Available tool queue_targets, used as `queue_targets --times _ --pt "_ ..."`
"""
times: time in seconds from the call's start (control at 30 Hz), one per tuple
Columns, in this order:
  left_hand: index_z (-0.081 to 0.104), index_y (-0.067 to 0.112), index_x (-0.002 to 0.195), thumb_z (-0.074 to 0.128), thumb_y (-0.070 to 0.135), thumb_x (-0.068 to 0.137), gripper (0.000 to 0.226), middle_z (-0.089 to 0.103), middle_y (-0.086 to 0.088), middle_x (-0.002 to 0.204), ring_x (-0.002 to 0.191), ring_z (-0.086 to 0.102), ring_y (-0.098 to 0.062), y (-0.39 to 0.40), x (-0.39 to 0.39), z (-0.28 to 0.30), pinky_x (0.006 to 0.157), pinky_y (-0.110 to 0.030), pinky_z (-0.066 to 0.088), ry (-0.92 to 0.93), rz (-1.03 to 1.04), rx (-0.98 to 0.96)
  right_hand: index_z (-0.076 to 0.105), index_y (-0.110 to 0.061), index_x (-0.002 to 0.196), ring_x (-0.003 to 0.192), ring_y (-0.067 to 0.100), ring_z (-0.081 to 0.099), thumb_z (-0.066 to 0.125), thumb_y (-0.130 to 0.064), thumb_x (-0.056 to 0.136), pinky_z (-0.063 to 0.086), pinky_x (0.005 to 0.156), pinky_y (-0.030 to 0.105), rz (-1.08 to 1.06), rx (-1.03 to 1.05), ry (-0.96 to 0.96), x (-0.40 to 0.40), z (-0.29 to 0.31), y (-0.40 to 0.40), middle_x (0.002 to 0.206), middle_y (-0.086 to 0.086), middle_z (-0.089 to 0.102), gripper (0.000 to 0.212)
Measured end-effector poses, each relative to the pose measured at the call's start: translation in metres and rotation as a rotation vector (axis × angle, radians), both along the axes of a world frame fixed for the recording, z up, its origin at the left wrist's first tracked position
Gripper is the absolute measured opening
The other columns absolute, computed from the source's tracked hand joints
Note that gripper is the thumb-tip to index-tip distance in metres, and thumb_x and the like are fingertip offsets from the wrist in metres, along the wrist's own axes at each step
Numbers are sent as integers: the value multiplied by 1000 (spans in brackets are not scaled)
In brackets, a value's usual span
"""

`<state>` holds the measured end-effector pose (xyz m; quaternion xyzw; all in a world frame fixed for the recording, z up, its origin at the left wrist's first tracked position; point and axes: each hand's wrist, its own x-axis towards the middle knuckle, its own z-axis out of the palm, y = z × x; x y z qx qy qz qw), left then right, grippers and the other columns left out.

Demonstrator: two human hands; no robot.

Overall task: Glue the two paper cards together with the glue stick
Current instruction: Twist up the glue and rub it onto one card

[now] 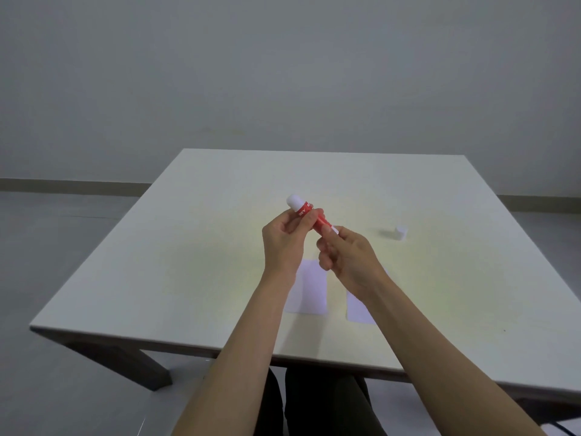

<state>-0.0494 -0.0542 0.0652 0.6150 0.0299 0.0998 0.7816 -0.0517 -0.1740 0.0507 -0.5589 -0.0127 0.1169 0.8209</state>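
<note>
Both hands, left hand (284, 237) and right hand (349, 256), clamp the red-and-white glue stick (306, 214) above the worktop (195, 247); forearms partly hide two white cards (309, 289).

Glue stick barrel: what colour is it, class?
Red, with white lettering, on the glue stick; the head view, the only one, shows it.

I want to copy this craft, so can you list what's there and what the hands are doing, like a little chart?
glue stick: red, held above the table, both hands on it
left hand: grips the stick's middle
right hand: pinches the stick's near end
white end: points up and away
cards: two, white, flat, side by side, apart
cap: small, white, on the table to the right
table: pale top
</note>
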Motion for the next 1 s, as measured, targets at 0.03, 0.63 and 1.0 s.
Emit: queue_targets --times 0.03,0.63,1.0 --pt "73 18 77 69 16 83 8 78 2 83 86 72 -17 0 1 0 83 -27 52 1 1 0 61 -2 93 39 14 41 56 -30 93 38 41 19 3 -15 43 0 0 1 64 5 49 28" --pt "72 18 84 68 15 84 5 78 5 86 92 71 -16 7 5 -5 87 -24 51 8 3 -23 60 -5 88 44 14 51 55 -25 94 43 43 20 2 34 81 1 1 0 66 9 60 21" --pt "72 18 91 67 15 85 9 77 0 97 98 70 -14 15 3 -13 90 -25 51 7 -87 -34 67 -9 84 47 17 55 51 -52 89 46 44 23 97 39 264 2 4 4 66 6 66 46"
